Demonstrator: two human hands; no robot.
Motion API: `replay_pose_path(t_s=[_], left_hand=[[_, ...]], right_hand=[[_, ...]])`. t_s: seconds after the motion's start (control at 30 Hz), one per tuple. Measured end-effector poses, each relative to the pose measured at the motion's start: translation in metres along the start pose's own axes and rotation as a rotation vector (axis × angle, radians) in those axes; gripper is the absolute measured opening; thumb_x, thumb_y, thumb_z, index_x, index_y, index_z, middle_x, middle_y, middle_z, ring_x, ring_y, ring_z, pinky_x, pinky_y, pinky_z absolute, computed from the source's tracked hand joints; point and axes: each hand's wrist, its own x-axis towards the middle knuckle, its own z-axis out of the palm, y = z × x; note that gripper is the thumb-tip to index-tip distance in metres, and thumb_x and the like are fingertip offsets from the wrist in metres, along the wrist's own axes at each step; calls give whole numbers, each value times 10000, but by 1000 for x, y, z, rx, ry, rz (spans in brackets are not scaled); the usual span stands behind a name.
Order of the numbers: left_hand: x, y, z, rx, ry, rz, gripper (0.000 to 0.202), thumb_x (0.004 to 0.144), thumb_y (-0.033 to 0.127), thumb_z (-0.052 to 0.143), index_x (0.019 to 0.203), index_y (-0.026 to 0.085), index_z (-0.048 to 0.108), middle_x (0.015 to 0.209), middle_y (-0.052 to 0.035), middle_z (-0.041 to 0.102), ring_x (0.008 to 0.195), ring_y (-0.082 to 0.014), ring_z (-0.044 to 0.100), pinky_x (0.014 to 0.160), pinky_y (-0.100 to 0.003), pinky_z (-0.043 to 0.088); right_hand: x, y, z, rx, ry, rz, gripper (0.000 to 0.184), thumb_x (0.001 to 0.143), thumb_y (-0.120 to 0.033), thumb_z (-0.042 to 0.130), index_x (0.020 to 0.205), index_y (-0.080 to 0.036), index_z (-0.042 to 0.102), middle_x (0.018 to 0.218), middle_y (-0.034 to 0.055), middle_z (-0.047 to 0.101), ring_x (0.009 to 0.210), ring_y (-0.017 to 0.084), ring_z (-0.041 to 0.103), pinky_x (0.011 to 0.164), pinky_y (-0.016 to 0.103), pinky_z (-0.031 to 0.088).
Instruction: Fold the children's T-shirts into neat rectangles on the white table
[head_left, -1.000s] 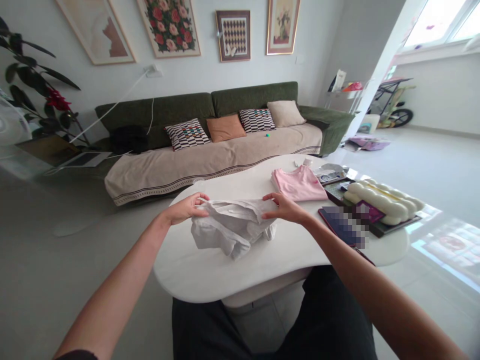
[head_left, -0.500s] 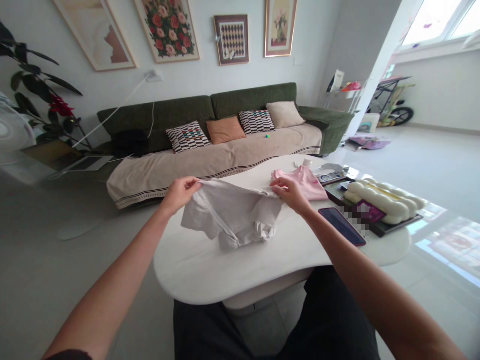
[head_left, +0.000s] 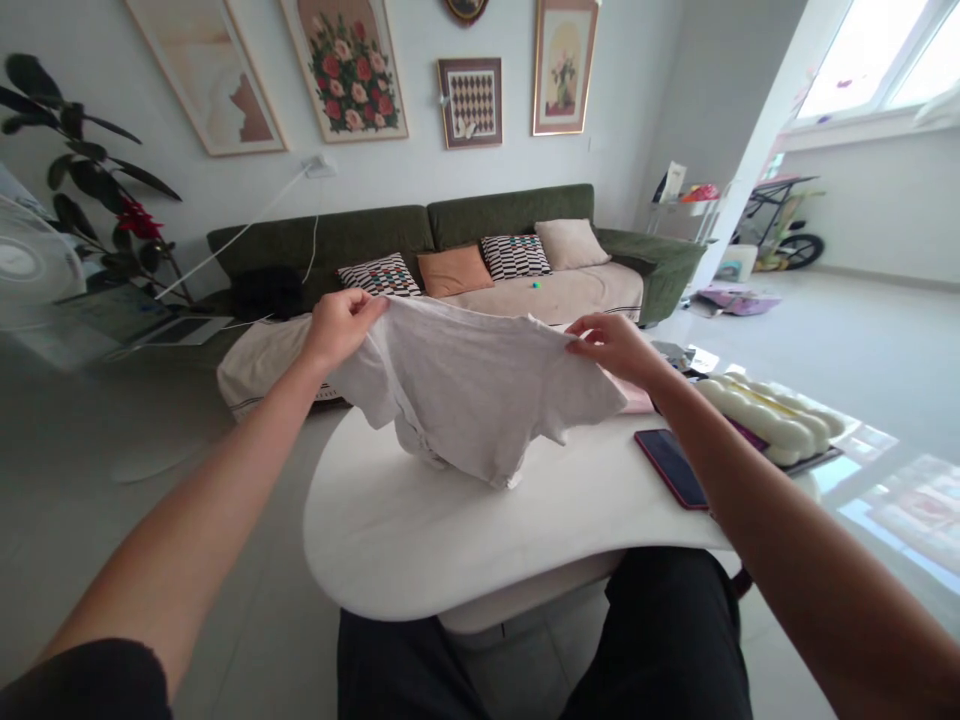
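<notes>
- Head view: left hand (head_left: 341, 330) and right hand (head_left: 607, 347) pinch the top edge of a grey T-shirt (head_left: 465, 395), held up over the counter (head_left: 420, 540) at 12 o'clock.
- Light, limp cotton; hold along that edge.

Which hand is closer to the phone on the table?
Right. The right hand is up in the air, beyond and left of the phone. The left hand is much farther away, across the pale T-shirt held between them.

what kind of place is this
Most likely a living room in a home: there is a green sofa, framed pictures hung on the wall, and a houseplant in the corner.
</notes>
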Motion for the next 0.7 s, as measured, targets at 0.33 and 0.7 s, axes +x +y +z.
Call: replay_pose_path(t_s=[0.33,0.7], left_hand=[[17,16,-42,304,-49,187,365,793,492,435,764,164,592,564,30,523,543,-99,431,527,-201,269],[-14,29,-111,-33,-215,59,477,720,525,541,892,83,589,688,39,526,628,-46,438,586,-163,313]], right_hand=[[26,-46,-8,-349,314,-252,177,722,-203,469,838,-147,590,572,-37,449,540,97,381,504,224,255],[-10,-82,-46,-189,175,-263,274,842,-405,450,817,-161,573,553,-60,356,459,44,276,434,195,165]])
